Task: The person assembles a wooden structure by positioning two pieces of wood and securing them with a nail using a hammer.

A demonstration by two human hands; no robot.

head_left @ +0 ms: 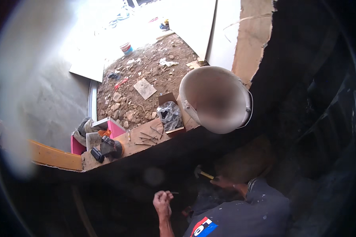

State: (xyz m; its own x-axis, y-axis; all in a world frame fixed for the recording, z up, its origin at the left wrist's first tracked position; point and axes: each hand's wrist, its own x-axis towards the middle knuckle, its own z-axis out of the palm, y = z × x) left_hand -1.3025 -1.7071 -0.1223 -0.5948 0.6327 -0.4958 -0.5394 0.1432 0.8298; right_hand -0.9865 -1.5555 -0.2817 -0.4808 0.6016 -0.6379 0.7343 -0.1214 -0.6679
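Low in the view, my left hand (pixel 162 202) pinches a thin nail (pixel 175 192) that points to the right. My right hand (pixel 223 182) is closed around the handle of a hammer (pixel 203 173); its dark head is toward the left, and the handle has a yellow part. Both hands are in the dark space below a wooden ledge (pixel 144 128). Several loose nails (pixel 149 138) lie scattered on that ledge. Beside them stands an open cardboard box (pixel 178 130) with a crumpled plastic bag (pixel 171 115) in it.
A pale bucket (pixel 189 85) with a wire handle stands at the ledge's right; its inside is blurred. At the left end are a dark power tool (pixel 111 147), a black battery-like block (pixel 97 155) and a pink box (pixel 115 128). Rubble-strewn soil (pixel 150 73) lies beyond.
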